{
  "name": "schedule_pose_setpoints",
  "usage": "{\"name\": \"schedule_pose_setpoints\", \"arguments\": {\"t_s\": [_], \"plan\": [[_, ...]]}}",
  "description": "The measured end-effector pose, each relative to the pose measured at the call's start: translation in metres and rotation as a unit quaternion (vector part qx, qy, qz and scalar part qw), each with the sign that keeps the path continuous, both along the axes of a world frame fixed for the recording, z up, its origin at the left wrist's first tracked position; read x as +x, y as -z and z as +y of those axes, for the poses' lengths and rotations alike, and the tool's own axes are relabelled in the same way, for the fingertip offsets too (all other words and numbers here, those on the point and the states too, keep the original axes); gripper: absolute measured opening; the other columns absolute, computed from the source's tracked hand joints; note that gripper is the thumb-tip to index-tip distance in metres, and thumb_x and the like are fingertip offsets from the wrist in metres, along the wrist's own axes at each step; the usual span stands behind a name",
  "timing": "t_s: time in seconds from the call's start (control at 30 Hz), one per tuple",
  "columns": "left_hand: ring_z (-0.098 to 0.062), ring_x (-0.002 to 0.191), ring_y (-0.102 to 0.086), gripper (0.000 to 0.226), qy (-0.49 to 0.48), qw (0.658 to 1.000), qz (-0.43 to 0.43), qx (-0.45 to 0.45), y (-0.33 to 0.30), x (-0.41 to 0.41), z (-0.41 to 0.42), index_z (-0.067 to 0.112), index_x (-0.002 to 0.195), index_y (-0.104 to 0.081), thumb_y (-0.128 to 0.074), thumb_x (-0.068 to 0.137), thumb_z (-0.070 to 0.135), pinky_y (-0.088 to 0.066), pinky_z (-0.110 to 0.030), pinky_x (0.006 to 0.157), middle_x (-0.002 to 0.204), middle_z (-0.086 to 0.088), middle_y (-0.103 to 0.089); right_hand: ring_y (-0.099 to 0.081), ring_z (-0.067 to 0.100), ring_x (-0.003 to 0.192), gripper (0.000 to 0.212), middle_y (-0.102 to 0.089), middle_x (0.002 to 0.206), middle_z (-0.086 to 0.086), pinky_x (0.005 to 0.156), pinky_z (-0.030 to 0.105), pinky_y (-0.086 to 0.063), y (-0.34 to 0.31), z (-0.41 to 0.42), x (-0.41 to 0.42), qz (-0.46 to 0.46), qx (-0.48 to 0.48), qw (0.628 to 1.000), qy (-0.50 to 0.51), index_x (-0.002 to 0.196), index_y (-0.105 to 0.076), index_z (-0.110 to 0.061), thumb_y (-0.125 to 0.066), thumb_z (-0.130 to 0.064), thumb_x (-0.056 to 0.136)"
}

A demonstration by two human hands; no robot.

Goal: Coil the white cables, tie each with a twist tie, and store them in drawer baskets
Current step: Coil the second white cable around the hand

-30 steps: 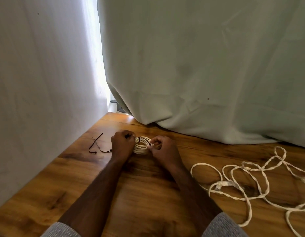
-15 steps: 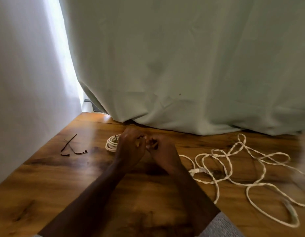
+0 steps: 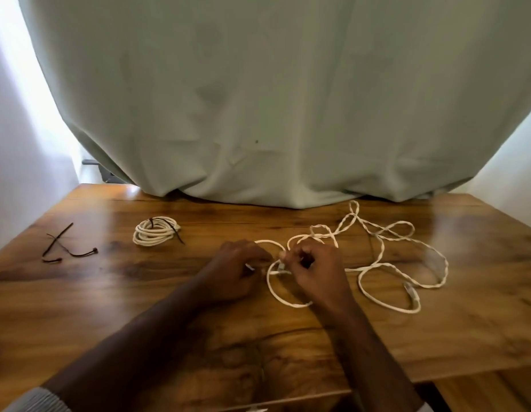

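A pale green curtain (image 3: 258, 99) hung behind a glossy wooden desk (image 3: 139, 292) in the head view, the only view given. A coiled white cable (image 3: 155, 231), already bound with a dark twist tie (image 3: 173, 230), lay on the desk to the left of the hands and well apart from them. Spare twist ties (image 3: 65, 248) lay further left. A loose white cable (image 3: 377, 257) sprawled in tangled loops across the right half of the desk.

The left hand (image 3: 234, 269) was curled near the cable's end; whether its grip held anything could not be told. The right hand (image 3: 314, 269) was seen pinching the loose cable near its connector end, fingers curled round it.

The step in hand was judged to be the start of coiling the second cable. It would best be done by keeping the end fixed in one grip, feeding even loops with the other, and shaking out the twisted crossings before they were drawn tight.

No drawer basket was visible, so nothing could be said of their contents.
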State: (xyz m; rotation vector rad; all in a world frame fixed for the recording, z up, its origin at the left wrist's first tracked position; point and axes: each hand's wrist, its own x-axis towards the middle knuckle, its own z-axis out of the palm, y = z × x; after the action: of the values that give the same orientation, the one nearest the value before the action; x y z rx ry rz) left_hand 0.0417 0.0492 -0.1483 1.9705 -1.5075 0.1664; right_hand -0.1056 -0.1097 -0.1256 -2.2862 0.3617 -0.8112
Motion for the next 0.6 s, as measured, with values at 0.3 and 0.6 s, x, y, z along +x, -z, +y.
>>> {"name": "schedule_pose_setpoints", "arguments": {"t_s": [0.3,0.6], "plan": [[-0.008,0.099,-0.064,0.041,0.001,0.999,0.033,0.007,0.003,-0.001,0.001,0.026,0.121,-0.066,-0.061,0.081,0.026,-0.054,-0.036,0.086,0.109,0.009,-0.071,-0.059,0.012,0.086,0.010,-0.064,0.088,-0.011,0.084,0.038,-0.048,0.007,0.010,-0.008,0.112,-0.251,0.961,-0.007,0.086,-0.063,-0.031,-0.057,-0.038,0.089],[-0.011,0.129,-0.046,0.064,-0.098,0.981,0.038,-0.162,-0.023,0.021,-0.019,0.027,0.140,-0.045,-0.072,0.084,0.040,-0.039,-0.034,0.100,0.140,0.004,-0.049,-0.066,0.003,0.078,0.031,-0.076,0.092,-0.012,0.071,0.033,-0.056,-0.071,-0.019,0.045,0.031,-0.194,0.973,-0.117,0.108,-0.075,-0.032,-0.053,-0.050,0.096]]}}
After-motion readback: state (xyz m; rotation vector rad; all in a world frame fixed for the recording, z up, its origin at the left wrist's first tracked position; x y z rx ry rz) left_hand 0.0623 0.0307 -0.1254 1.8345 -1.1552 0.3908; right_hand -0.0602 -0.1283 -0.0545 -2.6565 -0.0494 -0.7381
